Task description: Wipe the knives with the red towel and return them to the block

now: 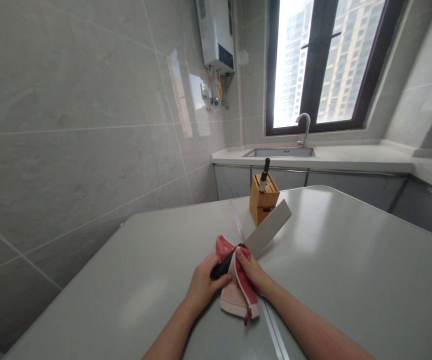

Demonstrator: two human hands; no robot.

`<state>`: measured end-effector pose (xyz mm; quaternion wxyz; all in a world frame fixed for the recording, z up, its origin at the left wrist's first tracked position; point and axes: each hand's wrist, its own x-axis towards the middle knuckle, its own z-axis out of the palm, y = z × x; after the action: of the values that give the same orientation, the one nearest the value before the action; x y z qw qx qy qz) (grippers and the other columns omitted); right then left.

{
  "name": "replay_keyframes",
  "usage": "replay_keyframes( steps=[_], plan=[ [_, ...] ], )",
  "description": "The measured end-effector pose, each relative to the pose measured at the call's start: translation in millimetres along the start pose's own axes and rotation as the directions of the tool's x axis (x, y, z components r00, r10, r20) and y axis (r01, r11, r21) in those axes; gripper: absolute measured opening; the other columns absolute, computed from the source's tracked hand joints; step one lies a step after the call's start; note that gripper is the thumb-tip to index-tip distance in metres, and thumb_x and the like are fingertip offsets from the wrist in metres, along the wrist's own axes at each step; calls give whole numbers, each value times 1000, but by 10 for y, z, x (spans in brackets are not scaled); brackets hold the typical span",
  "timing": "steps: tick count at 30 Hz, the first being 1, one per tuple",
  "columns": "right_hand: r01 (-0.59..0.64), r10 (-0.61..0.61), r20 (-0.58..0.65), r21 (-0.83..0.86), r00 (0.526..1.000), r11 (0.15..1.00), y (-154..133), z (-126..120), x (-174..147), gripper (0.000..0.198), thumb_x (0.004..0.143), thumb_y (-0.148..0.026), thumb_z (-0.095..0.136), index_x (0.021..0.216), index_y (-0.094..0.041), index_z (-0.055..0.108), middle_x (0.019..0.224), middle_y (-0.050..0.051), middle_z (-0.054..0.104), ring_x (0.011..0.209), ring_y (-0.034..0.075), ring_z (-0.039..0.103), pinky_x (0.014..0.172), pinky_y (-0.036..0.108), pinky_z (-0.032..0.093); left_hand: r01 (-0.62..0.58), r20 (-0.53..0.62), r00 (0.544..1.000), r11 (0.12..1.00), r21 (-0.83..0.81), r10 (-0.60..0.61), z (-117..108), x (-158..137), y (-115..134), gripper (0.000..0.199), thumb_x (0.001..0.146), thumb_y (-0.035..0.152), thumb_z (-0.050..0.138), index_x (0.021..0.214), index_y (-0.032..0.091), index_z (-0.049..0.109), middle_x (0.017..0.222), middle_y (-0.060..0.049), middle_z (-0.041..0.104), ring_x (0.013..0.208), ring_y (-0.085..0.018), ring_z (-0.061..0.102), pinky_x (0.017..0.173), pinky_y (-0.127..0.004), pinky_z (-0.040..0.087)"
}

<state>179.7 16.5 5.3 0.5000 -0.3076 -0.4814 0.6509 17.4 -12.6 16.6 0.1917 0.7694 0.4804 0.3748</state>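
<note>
A cleaver (267, 229) with a broad grey blade and black handle is held above the table, its blade slanting up and away to the right. Round the end of the black handle, my left hand (205, 281) is closed. My right hand (252, 270) pinches a red and pale pink cloth (234, 295) around the handle close to the blade. The cloth's lower part hangs down, with a small red loop at its corner. Just beyond the blade stands a wooden knife block (258, 205) with one black-handled tool (264, 176) upright in it.
The pale table (156, 255) has a metal seam running through its middle. Behind it a white counter (354, 154) carries a sink (283, 152) and a curved faucet (306, 127) below the window. A tiled wall borders the left side, with a water heater (216, 35) mounted high.
</note>
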Motion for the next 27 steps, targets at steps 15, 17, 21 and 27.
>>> replay_keyframes(
  steps=[15,17,21,27],
  plan=[
    [46,-46,-14,-23,999,999,-88,25,-33,37,69,-50,66,83,-15,66,77,3,69,79,22,62,79,34,47,-39,15,999,995,94,37,-38,-12,78,20,78,37,63,79,19,55,78,0,54,69,-15,48,62,-22,35],
    [47,-48,-38,-10,998,999,-74,14,-30,35,68,-49,68,79,-15,65,72,2,67,72,21,61,77,34,47,-26,20,1000,996,86,24,-36,-16,84,24,77,40,64,78,19,53,76,1,53,67,-15,47,61,-22,34],
    [60,-59,-65,3,996,998,-50,0,-28,34,66,-47,70,76,-15,63,68,0,64,67,18,58,72,31,47,-32,64,998,999,37,29,-32,-22,77,29,76,46,63,81,18,55,77,0,55,69,-16,48,63,-23,35],
    [62,-63,-63,-17,996,998,-50,2,-29,33,66,-46,70,74,-15,63,69,1,64,65,17,56,68,30,46,1,105,994,992,-129,13,1,-29,0,49,90,54,31,76,15,57,74,-3,57,68,-17,47,65,-25,36]
  ],
)
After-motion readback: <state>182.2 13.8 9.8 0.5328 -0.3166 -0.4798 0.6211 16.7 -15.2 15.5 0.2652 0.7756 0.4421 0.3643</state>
